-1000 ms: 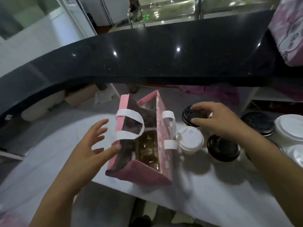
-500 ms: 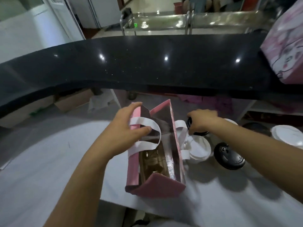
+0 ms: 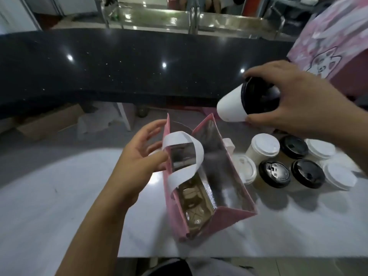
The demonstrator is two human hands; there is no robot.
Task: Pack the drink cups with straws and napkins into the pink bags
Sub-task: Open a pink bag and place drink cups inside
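Fingers point(image 3: 266, 69) of the right hand point(image 3: 298, 102) curl round a tilted black-lidded cup point(image 3: 231, 108), aloft above the pink bag point(image 3: 219, 224) toward its right. The left hand point(image 3: 137, 160), fingers spread, rests against the bag's left wall; more lidded cups point(image 3: 274, 174) stand just right of it.

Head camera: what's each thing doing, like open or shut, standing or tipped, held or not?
Bag: upright, open at the top.
Held cup: lidded, tipped, in the air.
Other cups: lidded, upright on the table.
Right hand: grips the held cup.
Left hand: fingers loose, touching the bag's left wall.
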